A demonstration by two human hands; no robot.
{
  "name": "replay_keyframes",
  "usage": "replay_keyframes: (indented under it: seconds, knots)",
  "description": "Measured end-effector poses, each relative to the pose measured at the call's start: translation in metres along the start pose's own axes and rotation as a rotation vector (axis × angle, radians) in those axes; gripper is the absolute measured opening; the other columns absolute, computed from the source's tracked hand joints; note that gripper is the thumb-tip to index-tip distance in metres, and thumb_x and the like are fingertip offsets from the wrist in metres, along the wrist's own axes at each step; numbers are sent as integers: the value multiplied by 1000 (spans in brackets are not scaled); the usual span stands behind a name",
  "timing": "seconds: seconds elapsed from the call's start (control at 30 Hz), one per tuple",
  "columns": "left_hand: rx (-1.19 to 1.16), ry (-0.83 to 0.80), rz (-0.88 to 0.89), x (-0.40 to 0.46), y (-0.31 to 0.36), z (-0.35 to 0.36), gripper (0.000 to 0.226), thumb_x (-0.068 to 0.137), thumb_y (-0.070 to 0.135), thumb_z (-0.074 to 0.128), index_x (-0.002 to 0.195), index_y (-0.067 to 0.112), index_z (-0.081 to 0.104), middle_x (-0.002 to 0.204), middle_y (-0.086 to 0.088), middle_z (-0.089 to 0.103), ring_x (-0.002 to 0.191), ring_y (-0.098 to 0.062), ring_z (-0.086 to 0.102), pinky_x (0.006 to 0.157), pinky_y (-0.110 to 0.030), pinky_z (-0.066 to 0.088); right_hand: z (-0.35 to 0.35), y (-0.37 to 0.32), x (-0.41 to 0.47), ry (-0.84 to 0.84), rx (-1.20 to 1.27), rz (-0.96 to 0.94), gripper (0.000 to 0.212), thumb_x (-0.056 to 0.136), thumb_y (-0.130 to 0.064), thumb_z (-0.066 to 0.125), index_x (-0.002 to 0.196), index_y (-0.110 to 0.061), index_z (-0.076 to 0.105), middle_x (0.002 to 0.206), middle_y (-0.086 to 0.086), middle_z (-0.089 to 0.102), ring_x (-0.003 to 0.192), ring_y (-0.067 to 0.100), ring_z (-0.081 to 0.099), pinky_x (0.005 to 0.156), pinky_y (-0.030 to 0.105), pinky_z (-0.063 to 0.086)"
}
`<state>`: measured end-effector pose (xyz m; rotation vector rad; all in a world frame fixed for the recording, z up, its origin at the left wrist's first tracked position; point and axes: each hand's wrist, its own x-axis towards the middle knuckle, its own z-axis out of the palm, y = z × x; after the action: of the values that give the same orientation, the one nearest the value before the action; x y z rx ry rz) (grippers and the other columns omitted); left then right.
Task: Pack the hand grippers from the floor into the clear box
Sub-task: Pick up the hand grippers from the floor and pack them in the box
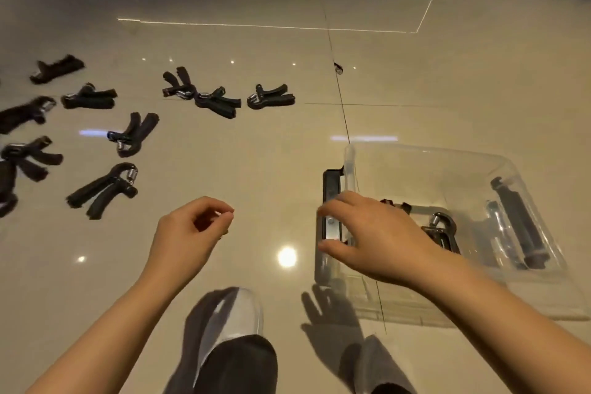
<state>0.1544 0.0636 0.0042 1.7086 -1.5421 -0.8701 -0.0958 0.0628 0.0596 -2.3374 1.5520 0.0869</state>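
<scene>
Hand gripper lying in clear box, spring end up-frame, right hand spread empty, left hand loosely curled

We see black spring-loaded hand grippers scattered on the glossy beige tiled floor at left. Our right hand hovers spread over the clear plastic box; our left hand hangs loosely curled, holding nothing.
</scene>
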Motion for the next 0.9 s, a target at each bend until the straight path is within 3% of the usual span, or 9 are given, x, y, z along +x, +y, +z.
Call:
replay_keyframes:
  seconds: [0.17,0.3,0.5,0.63,0.77,0.9]
  knots:
    - [87,38,-20,-18,18,-81,13,84,20,66,80,33,67,75,13,68,73,-3,62,67,-19,46,-50,-52,5,-66,-77,-91,49,87,-57,49,131,-35,40,132,-12,45,112,13,50,85,30,45]
    - [106,87,-20,-54,33,-130,8,85,26,65,89,32,67,84,17,65,80,-2,61,73,-22,50,-103,-98,6,-107,-141,-143,52,86,-56,52,133,-36,40,134,-10,44,111,12,51,89,29,45]
    - [75,292,-44,-113,40,-200,7,85,26,65,88,32,67,84,18,65,79,1,59,67,-15,43,-160,-187,-2,-63,-105,-235,80,84,-48,62,146,-41,11,150,-3,33,125,18,45,102,35,42]
    - [98,371,-38,-149,45,-252,6,85,30,64,91,32,66,86,17,64,82,-1,59,69,-19,45,-177,-250,-18,10,-68,-324,78,85,-45,62,146,-36,17,149,-1,34,127,20,44,102,35,40]
    - [145,453,-12,-187,55,-291,9,86,30,63,95,30,64,88,16,62,84,0,57,66,-14,40,-180,-310,-39,14,-125,-409,67,86,-44,61,144,-30,29,148,-2,37,129,20,41,102,36,38]
    - [221,422,-14,-210,69,-316,18,85,35,64,102,29,65,93,12,63,88,-5,59,75,-25,49,-184,-341,-54,49,-150,-421,64,88,-41,60,143,-27,31,145,2,41,130,23,41,103,36,37]
